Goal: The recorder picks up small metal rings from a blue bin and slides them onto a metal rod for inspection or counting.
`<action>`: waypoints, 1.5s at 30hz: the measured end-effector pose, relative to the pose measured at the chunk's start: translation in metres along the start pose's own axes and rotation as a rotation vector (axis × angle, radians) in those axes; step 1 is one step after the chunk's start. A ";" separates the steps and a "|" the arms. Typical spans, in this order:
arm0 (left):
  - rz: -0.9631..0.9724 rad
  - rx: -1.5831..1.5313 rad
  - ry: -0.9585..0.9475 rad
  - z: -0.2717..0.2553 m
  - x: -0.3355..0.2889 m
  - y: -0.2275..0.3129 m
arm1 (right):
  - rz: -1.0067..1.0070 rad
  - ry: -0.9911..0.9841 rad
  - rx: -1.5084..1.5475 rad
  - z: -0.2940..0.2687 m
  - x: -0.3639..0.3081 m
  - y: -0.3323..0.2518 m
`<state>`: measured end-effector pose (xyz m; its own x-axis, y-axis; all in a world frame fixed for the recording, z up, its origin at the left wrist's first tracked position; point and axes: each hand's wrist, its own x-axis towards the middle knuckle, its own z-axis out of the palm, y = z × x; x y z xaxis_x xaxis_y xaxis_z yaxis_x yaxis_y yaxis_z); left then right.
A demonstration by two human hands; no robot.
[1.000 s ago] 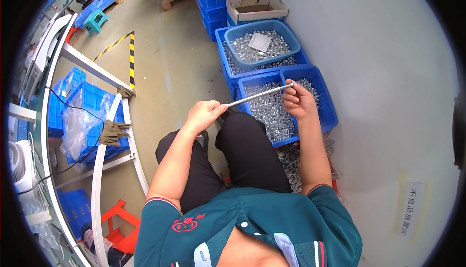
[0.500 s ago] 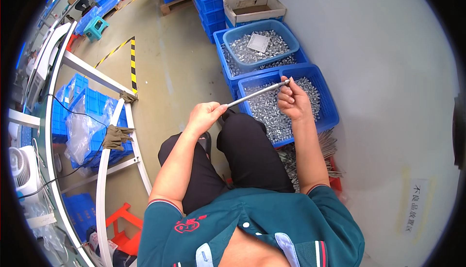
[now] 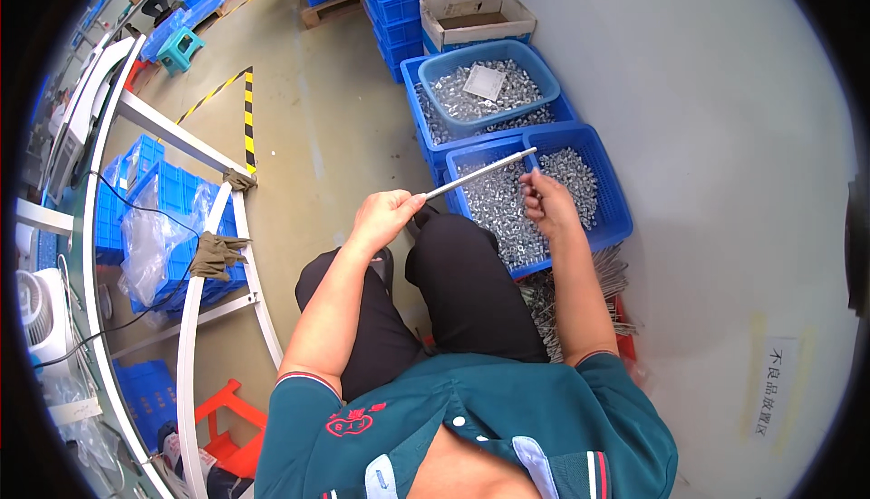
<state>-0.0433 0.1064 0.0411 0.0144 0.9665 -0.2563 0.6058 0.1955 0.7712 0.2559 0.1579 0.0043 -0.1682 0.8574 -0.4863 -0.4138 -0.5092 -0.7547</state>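
Note:
My left hand (image 3: 382, 222) is closed round one end of a slim grey metal rod (image 3: 480, 172). The rod slants up to the right, its far end bare over a blue bin (image 3: 620, 212). Just below that end is my right hand (image 3: 551, 205), apart from the rod with its fingers curled together. Whatever those fingers hold, if anything, is too small to make out. Small silvery metal parts (image 3: 494, 213) fill the divided blue bin beneath both the rod and my right hand.
Behind it, a light blue basket (image 3: 435, 68) of similar parts sits in another blue bin. An open carton (image 3: 478, 20) and stacked blue crates (image 3: 385, 23) stand farther back. Thin metal rods (image 3: 609, 283) lie beside my right forearm. A white frame (image 3: 188, 345) stands left, a wall right.
My right hand has come off the rod's far end and dropped slightly. The small piece seen at that end no longer shows there. My left hand keeps its hold on the rod.

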 end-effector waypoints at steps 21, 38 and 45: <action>-0.013 0.090 -0.080 -0.002 -0.003 0.004 | 0.011 -0.256 0.696 -0.005 0.012 -0.024; -0.010 0.094 -0.031 -0.006 -0.008 0.003 | -0.053 -0.265 0.364 0.011 -0.001 -0.030; 0.024 0.059 -0.005 -0.002 -0.002 -0.004 | -0.032 -0.305 0.735 0.026 0.005 -0.013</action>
<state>-0.0476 0.1043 0.0399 0.0331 0.9700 -0.2410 0.6514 0.1619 0.7413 0.2371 0.1709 0.0232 -0.3400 0.9075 -0.2466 -0.8890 -0.3957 -0.2304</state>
